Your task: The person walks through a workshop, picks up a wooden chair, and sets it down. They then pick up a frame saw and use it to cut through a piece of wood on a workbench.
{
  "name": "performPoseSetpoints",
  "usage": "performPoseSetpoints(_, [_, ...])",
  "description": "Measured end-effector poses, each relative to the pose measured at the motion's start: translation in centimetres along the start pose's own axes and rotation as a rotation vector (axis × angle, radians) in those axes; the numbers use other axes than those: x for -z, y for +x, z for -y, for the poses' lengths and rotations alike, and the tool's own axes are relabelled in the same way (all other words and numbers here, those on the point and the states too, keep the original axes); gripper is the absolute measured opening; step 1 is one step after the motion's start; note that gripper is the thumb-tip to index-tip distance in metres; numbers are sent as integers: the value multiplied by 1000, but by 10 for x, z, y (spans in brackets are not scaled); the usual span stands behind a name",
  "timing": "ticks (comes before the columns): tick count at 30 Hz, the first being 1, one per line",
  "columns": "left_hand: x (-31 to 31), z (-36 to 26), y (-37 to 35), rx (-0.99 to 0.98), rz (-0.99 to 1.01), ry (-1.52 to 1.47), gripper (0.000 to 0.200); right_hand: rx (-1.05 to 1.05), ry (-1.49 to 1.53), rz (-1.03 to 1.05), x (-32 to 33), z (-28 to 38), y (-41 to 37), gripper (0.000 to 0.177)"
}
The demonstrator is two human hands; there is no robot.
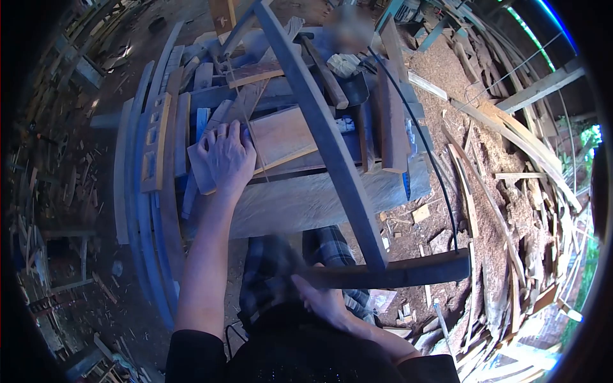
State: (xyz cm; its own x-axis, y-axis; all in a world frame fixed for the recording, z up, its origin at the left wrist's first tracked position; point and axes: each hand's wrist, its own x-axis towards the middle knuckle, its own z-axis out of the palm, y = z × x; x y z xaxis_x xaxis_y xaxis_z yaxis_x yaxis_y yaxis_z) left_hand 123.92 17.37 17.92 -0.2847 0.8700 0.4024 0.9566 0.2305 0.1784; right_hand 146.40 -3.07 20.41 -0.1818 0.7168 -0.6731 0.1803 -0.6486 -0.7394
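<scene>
My left hand (230,156) lies over the left end of a flat wooden board (284,134), fingers bent over it and pressing it onto the workbench (300,204). A wooden frame saw (321,121) slants across the bench, its long middle beam running from the top toward my lap. Its thin blade (251,131) crosses the board just right of my left fingers. At the near end, my right hand (322,300) is closed around the left part of the saw's dark crossbar (408,271), low before my body. A black cord (415,118) runs along the saw's right side.
A hammer (329,80) and several wood blocks lie on the bench behind the board. Long strips and a slotted wood piece (153,143) line the left side. Sawdust and offcuts (498,172) heap on the right. Scraps litter the ground.
</scene>
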Motion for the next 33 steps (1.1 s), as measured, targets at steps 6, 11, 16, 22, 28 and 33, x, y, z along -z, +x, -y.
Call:
performPoseSetpoints(6, [-3,2,1,12,-1,0,33,-17,111,31,0,-5,-1,26])
performPoseSetpoints(11, [-2,2,0,4,5,12,33,86,6,7,4,0,-2,26])
performPoseSetpoints(16, [4,0,-1,2,47,40,35,81,-2,57,0,36,32,29])
performPoseSetpoints(22, [0,0,0,16,43,47,36,25,48,122,9,38,18,31])
performPoseSetpoints(28, [1,-1,2,35,72,49,36,-53,141,92,1,21,16,32])
performPoseSetpoints(33, [2,0,0,32,81,35,36,168,21,42,-6,46,58,30])
